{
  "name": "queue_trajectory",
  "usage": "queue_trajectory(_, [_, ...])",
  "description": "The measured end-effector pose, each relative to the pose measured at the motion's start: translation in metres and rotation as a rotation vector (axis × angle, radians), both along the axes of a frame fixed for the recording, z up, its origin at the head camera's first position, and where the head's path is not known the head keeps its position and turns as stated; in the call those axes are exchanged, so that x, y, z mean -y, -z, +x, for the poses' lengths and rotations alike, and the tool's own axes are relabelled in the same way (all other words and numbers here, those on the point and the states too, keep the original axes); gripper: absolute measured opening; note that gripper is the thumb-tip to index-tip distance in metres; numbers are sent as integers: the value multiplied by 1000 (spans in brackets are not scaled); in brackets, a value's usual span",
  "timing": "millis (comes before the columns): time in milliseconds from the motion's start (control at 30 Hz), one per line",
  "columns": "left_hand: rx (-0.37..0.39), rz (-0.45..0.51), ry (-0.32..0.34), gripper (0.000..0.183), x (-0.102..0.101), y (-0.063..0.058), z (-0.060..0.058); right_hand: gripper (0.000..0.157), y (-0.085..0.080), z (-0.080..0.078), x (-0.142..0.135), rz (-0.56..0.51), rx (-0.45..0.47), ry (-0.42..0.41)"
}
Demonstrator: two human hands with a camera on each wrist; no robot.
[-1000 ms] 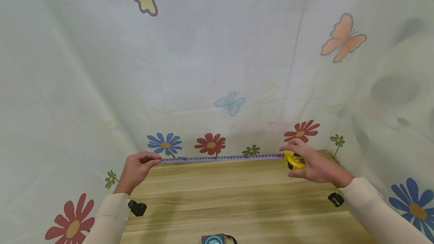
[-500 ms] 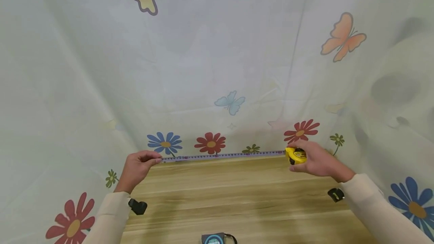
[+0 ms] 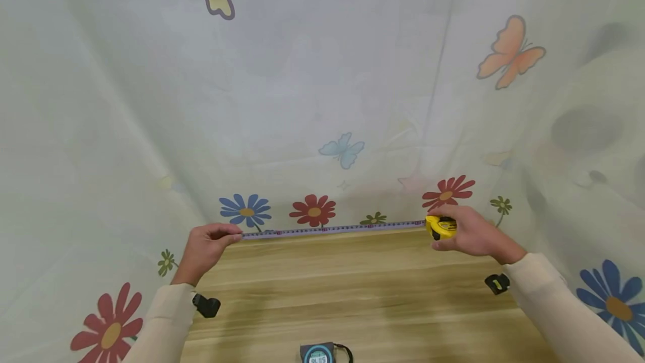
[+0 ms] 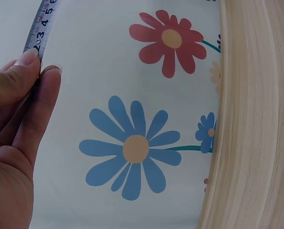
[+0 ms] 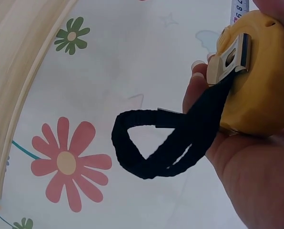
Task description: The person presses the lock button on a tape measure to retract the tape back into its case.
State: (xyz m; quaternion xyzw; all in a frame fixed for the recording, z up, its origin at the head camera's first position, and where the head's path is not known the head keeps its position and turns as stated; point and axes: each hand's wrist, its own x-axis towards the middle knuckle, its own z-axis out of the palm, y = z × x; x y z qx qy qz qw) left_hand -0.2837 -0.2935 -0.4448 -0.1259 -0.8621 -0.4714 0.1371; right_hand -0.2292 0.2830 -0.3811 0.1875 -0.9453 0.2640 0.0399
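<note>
A yellow tape measure (image 3: 441, 228) with a black wrist strap (image 5: 156, 143) is held in my right hand (image 3: 473, 232), fingers and thumb around its case. From it the marked blade (image 3: 332, 229) runs out straight to the left, stretched between both hands. My left hand (image 3: 206, 251) pinches the blade's free end between thumb and fingers; in the left wrist view the blade's low numbers (image 4: 42, 28) show just beyond the thumb. The very tip is hidden by the fingers.
A wood-grain table (image 3: 342, 279) lies below the hands. At its near edge sits a dark device with a round blue-ringed display (image 3: 318, 353) and a black cord. Pale fabric (image 3: 302, 83) printed with flowers and butterflies encloses the back and sides.
The tape measure and my right hand have shifted slightly up and right in the head view. The right fingers have closed around the case. My left hand keeps its pinch.
</note>
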Motion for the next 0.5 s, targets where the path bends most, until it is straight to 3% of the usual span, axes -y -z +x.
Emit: queue_trajectory(500, [9, 7, 14, 13, -5, 2, 0, 62, -1, -2, -2, -9, 15, -11])
